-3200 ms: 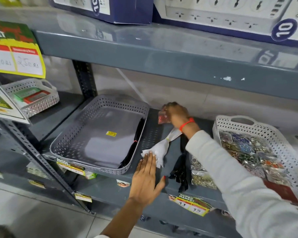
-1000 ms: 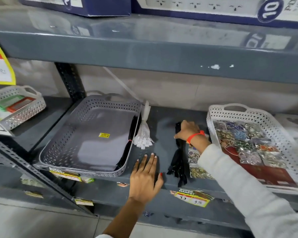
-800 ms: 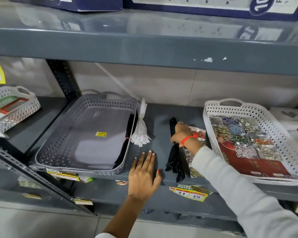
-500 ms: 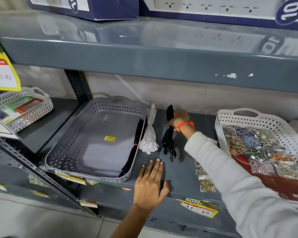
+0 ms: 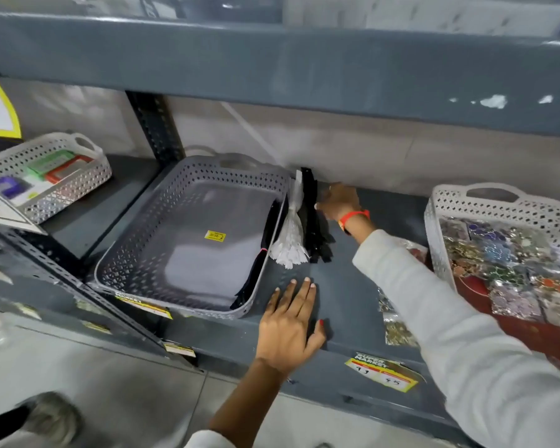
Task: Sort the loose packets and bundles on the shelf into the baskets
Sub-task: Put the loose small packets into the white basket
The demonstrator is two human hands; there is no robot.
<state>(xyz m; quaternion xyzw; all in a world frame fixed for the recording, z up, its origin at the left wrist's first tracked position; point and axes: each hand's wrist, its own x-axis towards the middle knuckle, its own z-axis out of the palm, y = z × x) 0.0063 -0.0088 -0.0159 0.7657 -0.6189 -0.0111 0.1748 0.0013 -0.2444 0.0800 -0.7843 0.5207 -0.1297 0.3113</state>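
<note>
Head view: your left hand (image 5: 290, 324) lies flat, palm down, fingers spread on the grey metal shelf (image 5: 346, 286) near its front edge, just right of the grey perforated plastic basket (image 5: 162, 253). Grip released, touching nothing but the shelf.

Your right hand (image 5: 338, 200), orange band at the wrist, white sleeve, reaches across to the back of the shelf. Its fingers are against the black bundle of strips (image 5: 314, 221). Grip looks loosely curled on the bundle's right side; can't tell if it's actually clenched around it or just pushing.

The black bundle sits against the white tasselled bundle (image 5: 291, 234), which leans on the grey basket's right wall, outside it. Both are on the shelf, not in a basket. A second black bundle (image 5: 256, 263) lies inside the grey basket along its right wall.

Loose shiny packets (image 5: 395, 321) lie on the shelf under your right forearm, beside the white perforated basket (image 5: 434, 221) holding more packets.

Versus half a second ago: the black bundle has moved left and is now touching the white bundle; your right hand followed it. Left hand unchanged on the shelf.
</note>
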